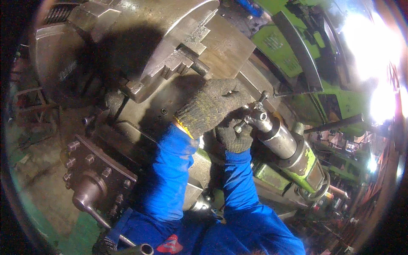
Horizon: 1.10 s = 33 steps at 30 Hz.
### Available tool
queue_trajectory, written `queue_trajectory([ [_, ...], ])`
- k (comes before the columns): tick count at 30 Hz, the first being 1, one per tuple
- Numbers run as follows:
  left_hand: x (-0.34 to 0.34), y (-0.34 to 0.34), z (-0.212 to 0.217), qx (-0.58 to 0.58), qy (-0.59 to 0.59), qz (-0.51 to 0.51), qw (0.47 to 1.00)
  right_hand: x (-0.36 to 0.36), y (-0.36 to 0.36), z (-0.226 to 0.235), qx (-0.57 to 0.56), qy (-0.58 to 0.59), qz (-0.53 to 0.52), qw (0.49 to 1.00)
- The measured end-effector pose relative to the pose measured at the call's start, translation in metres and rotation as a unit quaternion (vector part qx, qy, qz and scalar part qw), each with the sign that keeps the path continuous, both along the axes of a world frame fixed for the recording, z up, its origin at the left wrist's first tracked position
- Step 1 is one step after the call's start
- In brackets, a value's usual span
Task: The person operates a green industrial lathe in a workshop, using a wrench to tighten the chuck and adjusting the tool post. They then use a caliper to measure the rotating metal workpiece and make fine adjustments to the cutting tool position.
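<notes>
- Left hand (212,106) in a grey knit glove, blue sleeve behind it; fingers curled closed over the nose of the tailstock quill (276,136), covering most of what sits at the tip
- Right hand (233,135) also gloved, just below and partly under the left hand, touching it; fingers wrapped around something at the quill end, exact item hidden by the gloves
- Small metal fitting (258,111) with a thin cross pin pokes out right at the fingertips of both hands, at the quill tip; looks like a drill chuck or key, cannot tell which
- Quill is a shiny steel cylinder running away from the hands to the lower right, into the green tailstock body (308,165)
- Lathe chuck (140,46), large, grey, with stepped jaws, sits just above and left of the left hand; one jaw (178,63) points toward the glove, near but apart
- Flat steel plate (229,46) clamped in the chuck, directly above the left hand
- Tool post (100,178) with square-head bolts and a handle lever is down-left of both hands, beside the left forearm, well apart from the gloves
- Green machine guarding (289,51) further off, up-right of the hands; glare behind it washes out detail
</notes>
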<state>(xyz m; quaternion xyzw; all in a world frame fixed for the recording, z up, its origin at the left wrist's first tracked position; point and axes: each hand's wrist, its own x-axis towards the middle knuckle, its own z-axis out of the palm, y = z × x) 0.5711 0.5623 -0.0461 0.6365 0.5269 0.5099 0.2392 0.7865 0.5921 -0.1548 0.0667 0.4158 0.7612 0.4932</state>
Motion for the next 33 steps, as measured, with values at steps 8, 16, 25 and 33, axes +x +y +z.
queue_trajectory([
  [8, -0.001, -0.002, 0.0, -0.006, -0.006, 0.022, 1.0, -0.042, -0.012, 0.044, 0.235, -0.405, 0.112, 0.876],
  [16, 0.004, 0.002, -0.002, -0.116, -0.179, 0.039, 0.976, -0.037, -0.014, 0.044, 0.443, -0.655, 0.203, 0.577],
  [25, 0.005, -0.001, 0.011, -0.162, -0.239, -0.002, 0.957, -0.01, -0.052, 0.11, 0.528, -0.764, 0.314, 0.197],
  [33, 0.006, 0.0, 0.002, -0.173, -0.29, 0.002, 0.941, 0.005, -0.047, 0.215, 0.447, -0.789, 0.325, 0.269],
])
